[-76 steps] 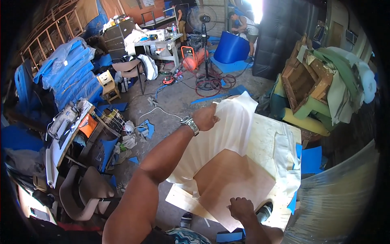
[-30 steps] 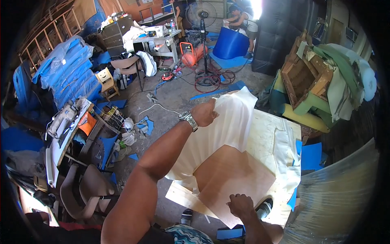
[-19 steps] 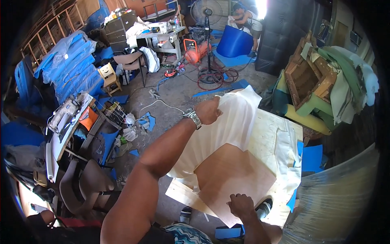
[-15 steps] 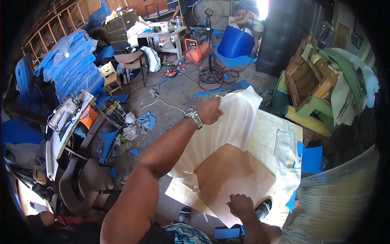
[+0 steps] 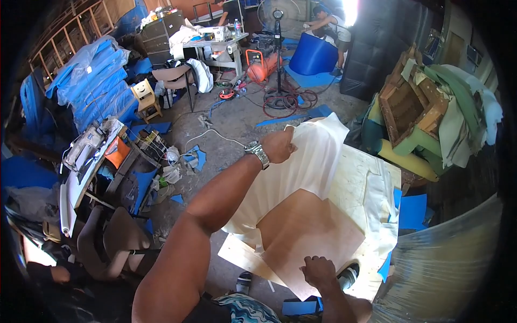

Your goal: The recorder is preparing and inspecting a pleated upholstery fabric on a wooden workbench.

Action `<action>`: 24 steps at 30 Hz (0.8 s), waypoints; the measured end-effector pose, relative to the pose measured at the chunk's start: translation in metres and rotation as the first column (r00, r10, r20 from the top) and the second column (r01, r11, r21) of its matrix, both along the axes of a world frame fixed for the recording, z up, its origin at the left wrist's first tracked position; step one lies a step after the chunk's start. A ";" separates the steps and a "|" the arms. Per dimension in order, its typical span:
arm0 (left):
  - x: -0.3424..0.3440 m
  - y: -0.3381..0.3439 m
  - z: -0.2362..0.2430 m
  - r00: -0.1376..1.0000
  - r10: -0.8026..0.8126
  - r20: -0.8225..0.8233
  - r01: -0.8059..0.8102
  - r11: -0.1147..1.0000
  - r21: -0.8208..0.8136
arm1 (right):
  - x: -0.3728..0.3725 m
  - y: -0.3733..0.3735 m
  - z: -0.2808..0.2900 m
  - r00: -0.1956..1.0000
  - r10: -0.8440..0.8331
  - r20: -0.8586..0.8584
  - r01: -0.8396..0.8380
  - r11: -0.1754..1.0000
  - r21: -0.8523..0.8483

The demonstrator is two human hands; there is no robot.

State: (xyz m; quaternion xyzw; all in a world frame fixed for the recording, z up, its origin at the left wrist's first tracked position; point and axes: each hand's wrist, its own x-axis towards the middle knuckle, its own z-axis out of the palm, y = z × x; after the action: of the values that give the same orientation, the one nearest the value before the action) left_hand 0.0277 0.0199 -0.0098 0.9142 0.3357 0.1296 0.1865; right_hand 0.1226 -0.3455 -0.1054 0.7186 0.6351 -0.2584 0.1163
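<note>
Cream sheet point(image 5: 301, 172) lies over my bench point(image 5: 366, 183), half peeled off the brown board point(image 5: 312, 237); the far half is still covered. Left hand point(image 5: 279, 145) pinches the sheet's far edge. Right hand point(image 5: 319, 270), fist closed, presses the board's near edge.

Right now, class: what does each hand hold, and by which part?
The left hand grips the cream sheet at its far left edge. The right hand presses on the brown board near its near edge.
</note>
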 end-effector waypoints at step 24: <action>0.000 0.000 0.002 1.000 -0.013 -0.006 0.013 1.000 -0.027 | 0.000 0.001 0.001 1.000 -0.017 -0.006 0.017 1.000 -0.023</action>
State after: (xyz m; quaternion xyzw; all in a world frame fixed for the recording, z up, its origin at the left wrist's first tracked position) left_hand 0.0274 0.0200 -0.0076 0.9142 0.3319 0.1207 0.1986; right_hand 0.1224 -0.3445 -0.1048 0.7218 0.6262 -0.2690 0.1201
